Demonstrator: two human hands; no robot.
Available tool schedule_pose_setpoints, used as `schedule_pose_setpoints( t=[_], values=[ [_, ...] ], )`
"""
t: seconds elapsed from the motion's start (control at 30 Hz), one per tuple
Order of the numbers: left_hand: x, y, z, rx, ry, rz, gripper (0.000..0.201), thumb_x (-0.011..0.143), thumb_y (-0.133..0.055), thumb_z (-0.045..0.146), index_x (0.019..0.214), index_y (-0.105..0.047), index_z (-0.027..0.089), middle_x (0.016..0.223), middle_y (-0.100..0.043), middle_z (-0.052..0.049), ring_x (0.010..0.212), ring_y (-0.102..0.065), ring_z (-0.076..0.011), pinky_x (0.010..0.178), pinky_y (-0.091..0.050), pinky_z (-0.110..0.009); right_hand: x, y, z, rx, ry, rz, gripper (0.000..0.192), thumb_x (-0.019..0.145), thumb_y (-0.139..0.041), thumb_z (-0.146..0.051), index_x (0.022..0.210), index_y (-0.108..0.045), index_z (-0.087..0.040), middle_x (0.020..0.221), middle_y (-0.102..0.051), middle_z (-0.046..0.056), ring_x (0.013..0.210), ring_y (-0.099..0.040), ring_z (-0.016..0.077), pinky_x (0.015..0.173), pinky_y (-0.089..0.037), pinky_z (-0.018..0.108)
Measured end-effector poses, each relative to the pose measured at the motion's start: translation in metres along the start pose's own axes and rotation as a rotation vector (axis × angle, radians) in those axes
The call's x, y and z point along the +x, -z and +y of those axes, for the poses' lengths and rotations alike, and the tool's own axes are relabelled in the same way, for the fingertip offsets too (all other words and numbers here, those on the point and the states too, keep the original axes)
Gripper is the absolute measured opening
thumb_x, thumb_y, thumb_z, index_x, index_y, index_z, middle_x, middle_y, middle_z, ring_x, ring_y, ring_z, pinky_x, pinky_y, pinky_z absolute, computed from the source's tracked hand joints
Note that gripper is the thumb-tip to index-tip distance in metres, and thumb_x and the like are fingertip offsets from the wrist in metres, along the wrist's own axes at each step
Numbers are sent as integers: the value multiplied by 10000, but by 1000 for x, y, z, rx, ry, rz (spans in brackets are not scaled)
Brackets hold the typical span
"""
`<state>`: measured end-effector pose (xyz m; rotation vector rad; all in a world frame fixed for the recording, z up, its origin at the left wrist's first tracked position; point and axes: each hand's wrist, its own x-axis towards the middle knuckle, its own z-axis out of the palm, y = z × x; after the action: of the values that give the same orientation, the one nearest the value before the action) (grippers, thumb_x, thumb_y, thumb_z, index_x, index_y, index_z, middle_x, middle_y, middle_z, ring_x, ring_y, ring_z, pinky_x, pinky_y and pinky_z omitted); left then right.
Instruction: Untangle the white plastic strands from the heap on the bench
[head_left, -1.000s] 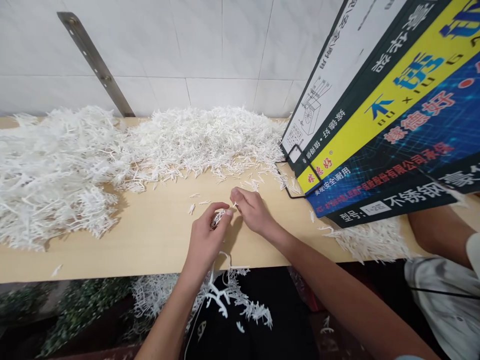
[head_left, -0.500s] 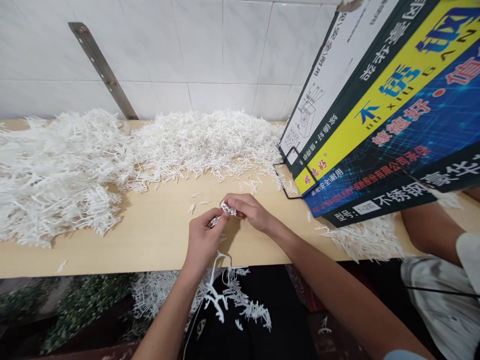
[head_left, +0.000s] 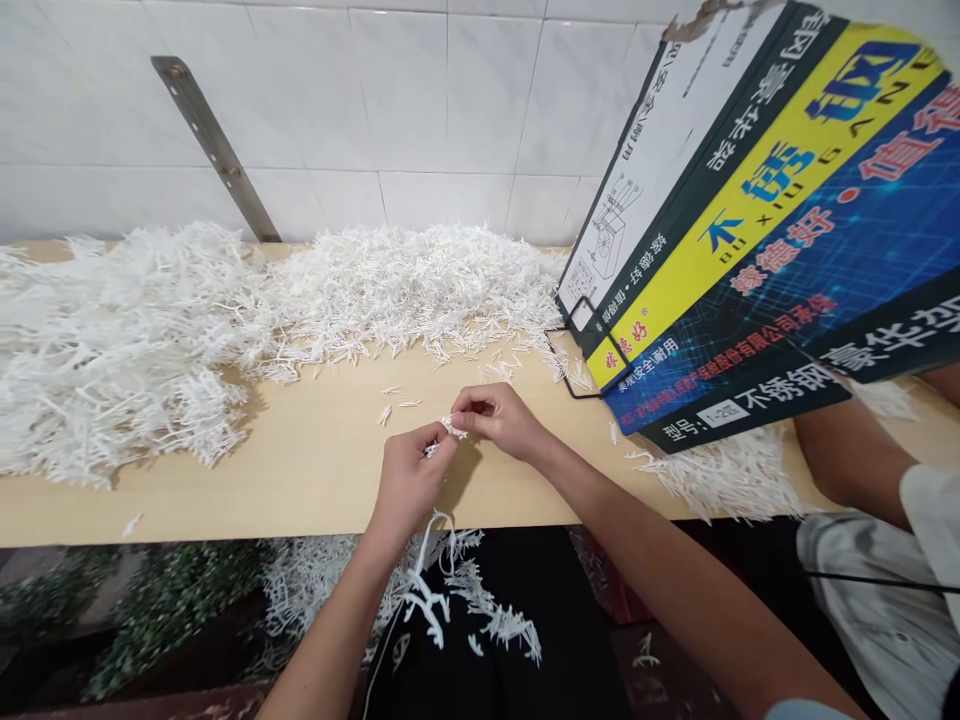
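Left grip [head_left: 409, 475] curled round white sprigs [head_left: 453, 427], right grip [head_left: 501, 422] pinching same bunch. Fiddly two-handed stage imo; next move wants light touch. White pile [head_left: 420, 280] beyond both, on desk [head_left: 315, 440].

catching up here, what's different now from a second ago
The bare right hand has its fingertips slightly further left and lower in view, pinching a small bunch of thin white strips by the thumb of the bare left hand; a second ago only a tiny white tip showed there. The fluffy white heap, the pale wood-coloured tabletop and the blue, yellow and green cardboard box stay put; the view shifted slightly.
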<state>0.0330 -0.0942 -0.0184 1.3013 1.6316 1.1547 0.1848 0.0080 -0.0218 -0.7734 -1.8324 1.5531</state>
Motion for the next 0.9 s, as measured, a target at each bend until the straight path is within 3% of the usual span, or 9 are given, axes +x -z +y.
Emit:
schedule_pose_setpoints(
  t=[0.07,0.23,0.33,0.4,0.5,0.6,0.67,0.8,0.9],
  values=[
    [0,-1,1,42,2,5,347,867,-563,351,585,-447,184,574,-319,44,588,-329,-107,559,-227,-248,1,0,3,26,-16,83,287,776,-814,-417,729,-691,-162,611,-587,-12,552,-484,112,536,-343,255],
    [-5,-1,1,101,-19,48,373,858,-574,348,564,-409,188,576,-307,38,593,-345,-112,567,-223,-253,8,3,10,289,35,464,335,871,-663,-522,785,-548,-219,581,-437,-70,462,-340,86,472,-263,242],
    [-8,0,0,-1,-7,86,367,882,-590,403,598,-499,189,571,-373,39,580,-371,-119,562,-262,-248,9,0,7,137,23,427,287,914,-630,-496,872,-582,-216,663,-531,-40,508,-423,98,497,-331,240],
    [-7,0,0,-80,33,120,355,885,-612,456,651,-596,188,564,-412,39,557,-365,-122,540,-269,-251,7,-4,2,-21,68,398,273,890,-684,-420,1065,-646,-214,920,-680,31,684,-581,127,610,-450,253],
    [-5,0,2,-127,58,140,361,878,-637,497,709,-672,180,575,-461,31,553,-369,-124,525,-274,-252,2,-5,-4,-88,116,245,368,948,-638,-413,1262,-662,-223,1176,-716,79,926,-658,167,792,-517,291],
    [-5,0,4,-130,36,126,357,890,-635,491,725,-677,177,602,-491,23,582,-386,-127,539,-282,-248,-1,-3,-6,-113,67,-31,381,1009,-566,-507,1096,-760,-191,963,-751,52,838,-653,165,745,-492,274],
    [-5,0,4,-111,17,119,359,897,-636,479,703,-651,177,604,-474,28,600,-383,-125,553,-282,-246,-2,-2,-7,-159,40,-111,412,975,-623,-544,916,-780,-168,777,-711,23,722,-608,147,670,-444,255],
    [-5,-3,4,-39,7,145,405,892,-629,439,603,-500,186,582,-370,43,602,-343,-116,560,-260,-249,-3,-4,-7,-179,28,17,419,862,-756,-558,744,-754,-156,588,-597,-14,591,-488,118,584,-359,254],
    [-7,-7,5,-37,22,256,365,876,-589,331,588,-406,202,581,-308,45,592,-319,-116,547,-238,-255,-1,-4,-1,-111,33,308,459,875,-712,-582,672,-670,-173,627,-608,5,584,-463,123,571,-366,266]
  ],
)
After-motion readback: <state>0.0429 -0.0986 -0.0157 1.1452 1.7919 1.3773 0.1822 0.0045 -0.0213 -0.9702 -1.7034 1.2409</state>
